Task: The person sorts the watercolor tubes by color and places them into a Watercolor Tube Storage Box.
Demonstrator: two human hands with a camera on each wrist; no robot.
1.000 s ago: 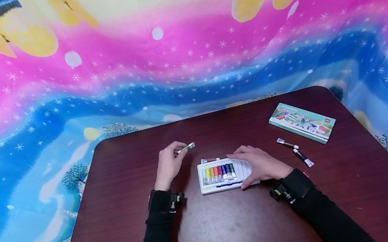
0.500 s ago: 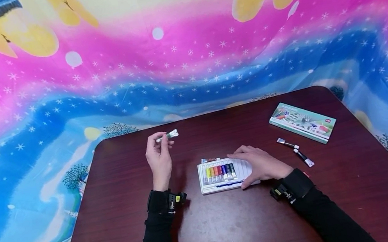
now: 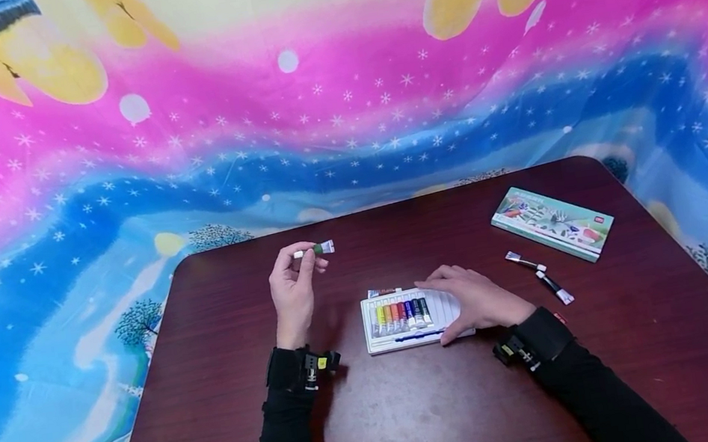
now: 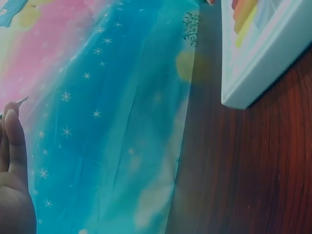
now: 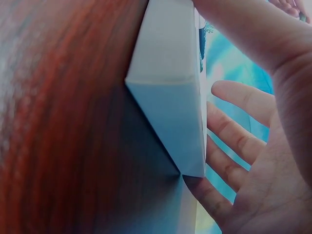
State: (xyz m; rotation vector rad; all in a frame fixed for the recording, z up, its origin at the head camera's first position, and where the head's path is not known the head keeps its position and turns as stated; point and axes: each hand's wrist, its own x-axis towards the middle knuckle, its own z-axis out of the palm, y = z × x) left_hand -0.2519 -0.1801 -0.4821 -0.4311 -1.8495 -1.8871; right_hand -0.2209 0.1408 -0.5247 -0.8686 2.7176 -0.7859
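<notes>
Behind and around everything, a bright cloth [image 3: 337,102] of pink, blue and yellow with stars. In front, a dark red-brown wooden surface [image 3: 421,408]. Far right on it, a flat green box [image 3: 552,222], lying apart from the rest; near it, two loose tubes [image 3: 540,277] end to end. At the middle, a white paint tray [image 3: 411,337] with a row of coloured tubes [image 3: 398,316] side by side, long axes pointing away from the person. Right hand [image 3: 478,300] flat on the tray's right part, fingers straight and spread, pressing it down, nothing gripped; same seen in the right wrist view, with the tray's corner [image 5: 170,117] against the palm. Left hand [image 3: 292,290] raised left of the tray and clear of the surface, thumb and fingertips pinching a small green-banded paint tube [image 3: 315,249]. Tube's long axis roughly level, left to right, flat crimped end toward the tray, cap end outward. Tray down and to the right of that tube; left hand the one carrying it, right hand nearer the empty slots.
</notes>
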